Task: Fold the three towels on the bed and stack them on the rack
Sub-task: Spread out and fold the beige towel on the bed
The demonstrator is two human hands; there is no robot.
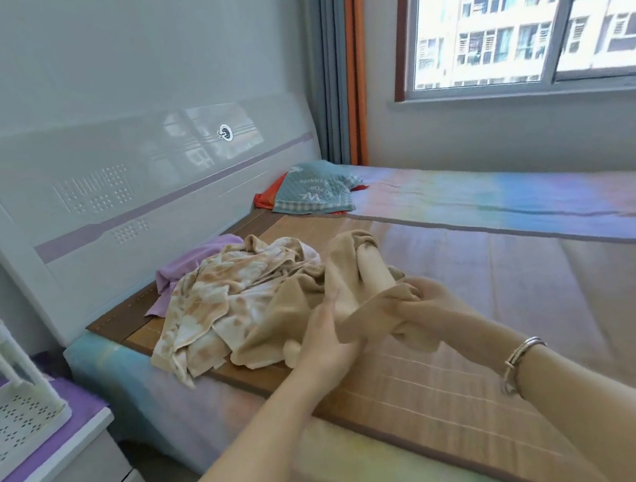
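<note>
We hold the soft tan towel (338,279) bunched near the bed's (480,299) left edge: left hand (328,337) pinching a fold, right hand (428,298) gripping a twist; the floral towel (226,294) and purple towel (197,264) lie crumpled towards the headboard; the white perforated rack (4,407) stands beside.

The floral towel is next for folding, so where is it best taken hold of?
Probably by the corner of the floral towel hanging loose over the mat's near-left edge, coming from the bed's near side: it lies free there, while the plain tan towel overlaps its right side.
</note>
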